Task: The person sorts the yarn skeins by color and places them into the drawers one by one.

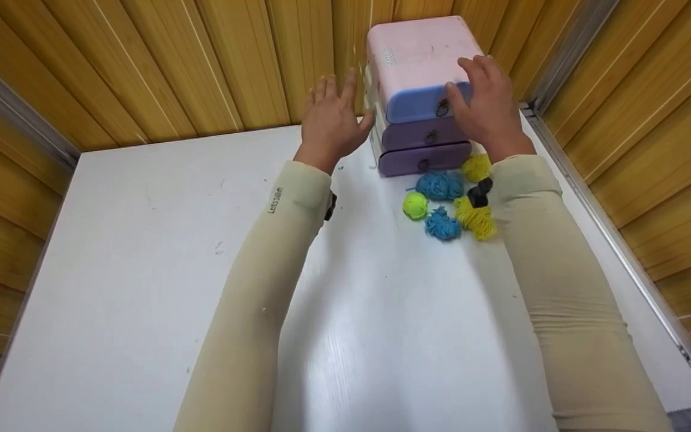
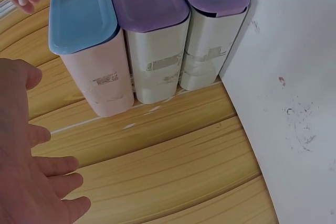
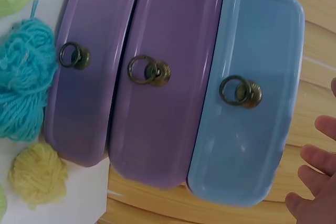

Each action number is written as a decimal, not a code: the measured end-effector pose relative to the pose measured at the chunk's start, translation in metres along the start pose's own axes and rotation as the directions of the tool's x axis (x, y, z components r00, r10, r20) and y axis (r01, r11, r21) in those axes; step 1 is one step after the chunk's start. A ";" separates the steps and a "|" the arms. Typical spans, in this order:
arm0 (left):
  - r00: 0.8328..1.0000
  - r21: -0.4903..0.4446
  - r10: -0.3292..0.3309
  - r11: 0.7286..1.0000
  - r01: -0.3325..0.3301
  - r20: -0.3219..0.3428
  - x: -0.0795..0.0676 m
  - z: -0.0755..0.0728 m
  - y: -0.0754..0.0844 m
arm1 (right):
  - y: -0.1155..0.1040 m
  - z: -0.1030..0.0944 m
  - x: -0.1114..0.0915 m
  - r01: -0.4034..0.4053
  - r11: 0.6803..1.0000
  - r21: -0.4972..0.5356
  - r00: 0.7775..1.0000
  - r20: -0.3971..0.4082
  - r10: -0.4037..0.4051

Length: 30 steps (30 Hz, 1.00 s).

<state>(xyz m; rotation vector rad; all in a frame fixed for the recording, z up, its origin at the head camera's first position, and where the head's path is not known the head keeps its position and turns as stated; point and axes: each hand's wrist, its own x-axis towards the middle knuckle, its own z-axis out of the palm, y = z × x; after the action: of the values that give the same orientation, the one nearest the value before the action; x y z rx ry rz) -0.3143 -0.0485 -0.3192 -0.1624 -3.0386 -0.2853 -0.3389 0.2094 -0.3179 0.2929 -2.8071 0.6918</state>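
Observation:
A stack of three small drawers stands at the back of the table, with a pink top box [image 1: 420,57]. Its top drawer has a blue front [image 3: 247,145]; the lower two fronts are purple [image 3: 163,135], and each front carries a ring pull [image 3: 152,71]. All three drawers sit closed. My left hand [image 1: 330,120] is held up at the left side of the stack, fingers spread and nothing in it. My right hand [image 1: 489,105] is at the upper right of the blue front, fingers loosely bent and holding nothing; in the head view it overlaps the front's right end.
Before the drawers lie blue yarn bundles [image 1: 439,186], yellow yarn bundles [image 1: 475,219] and a lime-green ball [image 1: 415,206]. The white table [image 1: 141,270] spreads to the left and front. Wood-patterned walls [image 1: 219,60] stand behind and at both sides.

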 end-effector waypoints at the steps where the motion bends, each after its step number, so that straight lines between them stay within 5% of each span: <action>1: 1.000 -0.010 -0.002 1.000 0.002 0.004 0.000 0.000 0.001 | 0.002 0.000 0.000 -0.013 1.000 0.002 1.000 0.004 0.013; 30: 0.995 -0.207 -0.001 0.978 0.021 0.097 0.013 0.022 0.041 | 0.037 0.003 -0.007 -0.190 0.972 0.136 0.982 0.033 0.187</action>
<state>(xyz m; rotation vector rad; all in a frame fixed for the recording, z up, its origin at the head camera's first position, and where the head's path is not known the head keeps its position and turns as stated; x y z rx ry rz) -0.3245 -0.0032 -0.3324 -0.1773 -3.0994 -0.6144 -0.3417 0.2409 -0.3380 0.0562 -2.8362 0.9335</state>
